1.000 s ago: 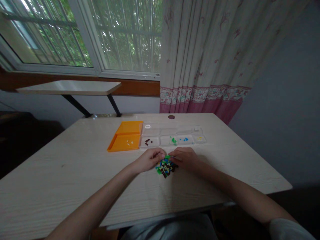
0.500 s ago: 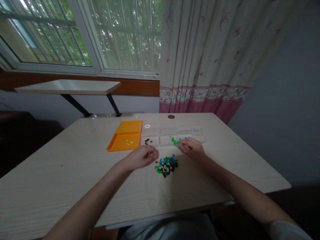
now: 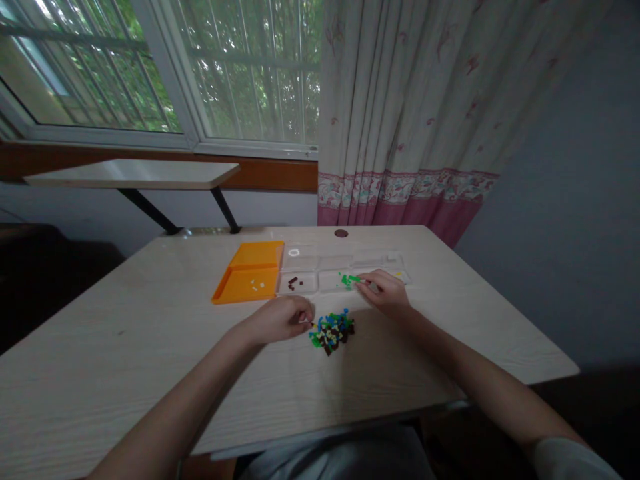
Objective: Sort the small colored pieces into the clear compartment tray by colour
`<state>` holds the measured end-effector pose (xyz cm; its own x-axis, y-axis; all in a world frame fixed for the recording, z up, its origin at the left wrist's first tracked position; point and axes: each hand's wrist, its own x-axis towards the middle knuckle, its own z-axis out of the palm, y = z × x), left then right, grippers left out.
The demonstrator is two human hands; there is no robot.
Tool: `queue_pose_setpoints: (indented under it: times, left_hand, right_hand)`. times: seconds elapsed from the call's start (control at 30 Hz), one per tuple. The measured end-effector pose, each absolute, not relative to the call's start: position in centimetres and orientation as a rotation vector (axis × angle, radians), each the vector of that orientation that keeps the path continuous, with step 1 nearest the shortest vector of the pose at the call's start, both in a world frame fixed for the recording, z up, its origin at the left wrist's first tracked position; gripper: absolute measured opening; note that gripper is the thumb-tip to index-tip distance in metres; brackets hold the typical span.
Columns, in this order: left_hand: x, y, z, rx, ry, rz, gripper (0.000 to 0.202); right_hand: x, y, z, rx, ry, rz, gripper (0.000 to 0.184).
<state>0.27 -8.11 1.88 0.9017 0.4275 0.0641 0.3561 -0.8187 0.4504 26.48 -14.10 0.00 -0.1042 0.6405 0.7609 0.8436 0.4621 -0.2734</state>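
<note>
A small heap of mixed tiny plastic building pieces (image 3: 334, 332), brown, blue, green and pale yellow, lies on the table before me. My left hand (image 3: 286, 319) is at its left edge, fingertips pinched at a tiny piece too small to make out. Over the clear compartment tray (image 3: 327, 288), my right hand (image 3: 385, 292) pinches a green piece (image 3: 354, 279) at its fingertips. More green pieces (image 3: 345, 281) lie in the compartment just left of those fingers. Brown pieces (image 3: 293, 283) sit in the compartment farther left. My right hand covers part of the tray's front row.
An orange two-part tray (image 3: 234, 298) with a few whitish pieces (image 3: 257, 285) adjoins the clear tray's left side. A white ring (image 3: 294, 253) is in the back row. Behind stand a raised shelf (image 3: 140, 172), a window and a curtain (image 3: 400, 193). The table (image 3: 150, 373) has a round dark hole cover (image 3: 341, 233).
My left hand has lowered slightly and its fingertips have reached the heap's left edge. My right hand has shifted slightly up at the tray, with the green piece still at its fingertips.
</note>
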Motion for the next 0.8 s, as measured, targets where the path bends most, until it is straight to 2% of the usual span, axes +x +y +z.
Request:
queue_pose_setpoints:
  times: [0.5,0.8]
  left_hand:
    - [0.4,-7.9,1.3,2.605,0.596,0.304,0.012]
    - [2.0,-8.5,1.1,2.076,0.684,0.554,0.021]
  right_hand:
    - [26.9,-11.8,-1.4,-1.465,-1.831,-0.238,0.023]
    - [24.2,-13.8,-1.3,-1.249,-2.065,-0.216,0.017]
